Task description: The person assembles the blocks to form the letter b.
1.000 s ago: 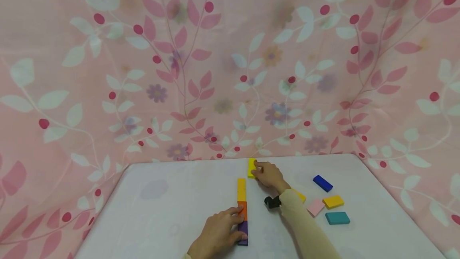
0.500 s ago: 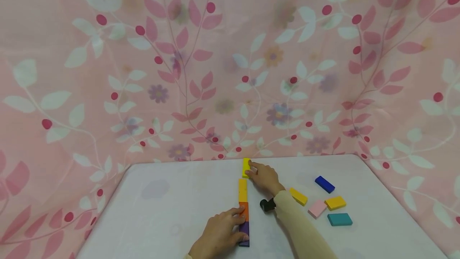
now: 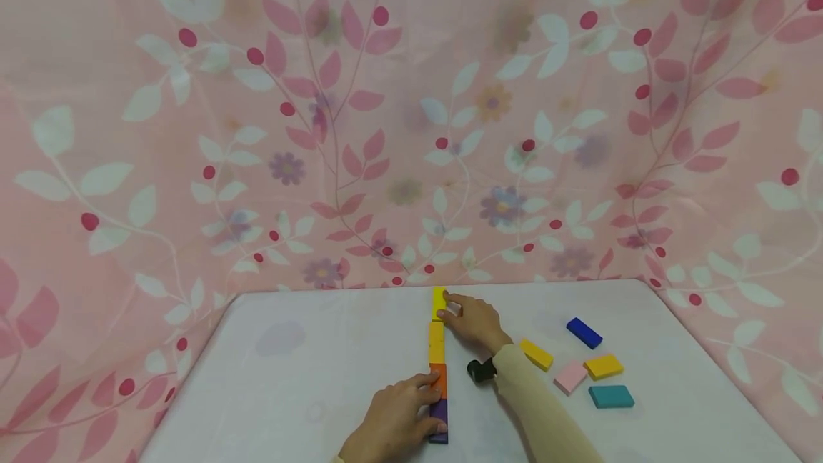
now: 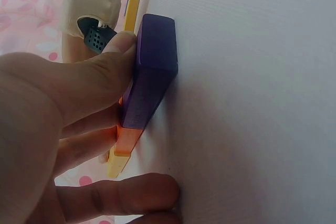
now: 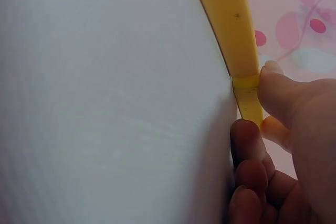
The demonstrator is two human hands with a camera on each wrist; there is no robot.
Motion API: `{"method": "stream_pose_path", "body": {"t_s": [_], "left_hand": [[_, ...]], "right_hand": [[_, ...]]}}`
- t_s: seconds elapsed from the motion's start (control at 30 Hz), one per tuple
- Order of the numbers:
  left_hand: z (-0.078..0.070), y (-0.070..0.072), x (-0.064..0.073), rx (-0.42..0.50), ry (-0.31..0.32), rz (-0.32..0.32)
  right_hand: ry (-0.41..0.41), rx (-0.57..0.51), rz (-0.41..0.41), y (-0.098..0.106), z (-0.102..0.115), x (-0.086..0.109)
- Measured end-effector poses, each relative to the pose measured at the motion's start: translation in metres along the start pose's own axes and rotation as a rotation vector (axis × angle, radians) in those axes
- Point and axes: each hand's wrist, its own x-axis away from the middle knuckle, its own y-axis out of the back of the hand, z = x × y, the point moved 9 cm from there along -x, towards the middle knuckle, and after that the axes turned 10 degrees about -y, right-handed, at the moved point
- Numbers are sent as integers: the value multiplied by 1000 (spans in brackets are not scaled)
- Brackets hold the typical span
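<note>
The bare left hand (image 3: 393,419) is held nearer, its thumb and forefinger spread apart. The bare right hand (image 3: 477,323) is placed farther forward, its lower fingers bent; the beige-sleeved right forearm (image 3: 539,406) is directed leftward.

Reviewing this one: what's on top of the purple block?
The thumb of the left hand rests on the purple block; the patch beneath it is covered, so cannot be seen.

pink leaf-and-berry backdrop (image 3: 411,127) | white tabletop (image 3: 347,349) before it | faint patch (image 3: 281,338) far left, perhaps printed
</note>
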Motion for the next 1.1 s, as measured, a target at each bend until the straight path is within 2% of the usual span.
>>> {"method": "stream_pose_path", "body": {"t_s": [0.67,1.1], "left_hand": [[0,1,-2,28,-2,6],[-1,1,-1,28,0,7]], "right_hand": [[9,6,21,-2,3,1],[14,-7,3,-1,3,6]]}}
